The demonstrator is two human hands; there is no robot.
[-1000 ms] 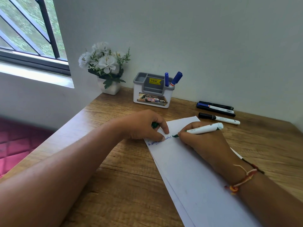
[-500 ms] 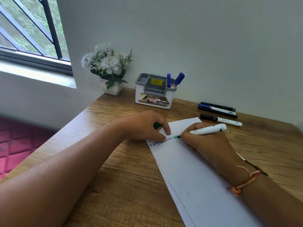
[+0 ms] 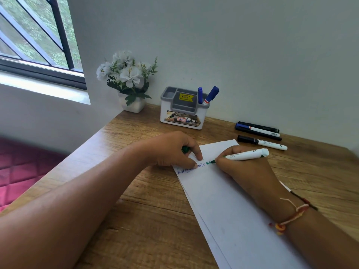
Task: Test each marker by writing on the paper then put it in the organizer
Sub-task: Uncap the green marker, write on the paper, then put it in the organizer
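Single head view, forward and down, close over desk [image 3: 147,220]

Shows a brown wood-grain desk top [image 3: 155,220] set in a corner of plain pale grey walls [image 3: 252,45], a black-framed barred window [image 3: 38,72] at left with daylight on its white sill [image 3: 44,88], green foliage [image 3: 29,26] outside, and a dark red quilted surface [image 3: 23,171] beyond the desk's left edge.

two blue-capped markers [image 3: 200,95] stand in one organizer [image 3: 182,121], four markers [image 3: 258,130] lie on one table [image 3: 155,220], one green marker [image 3: 245,155] in the right hand [image 3: 248,171], one green cap [image 3: 185,149] in the left hand [image 3: 171,150]; one flower pot [image 3: 134,106].
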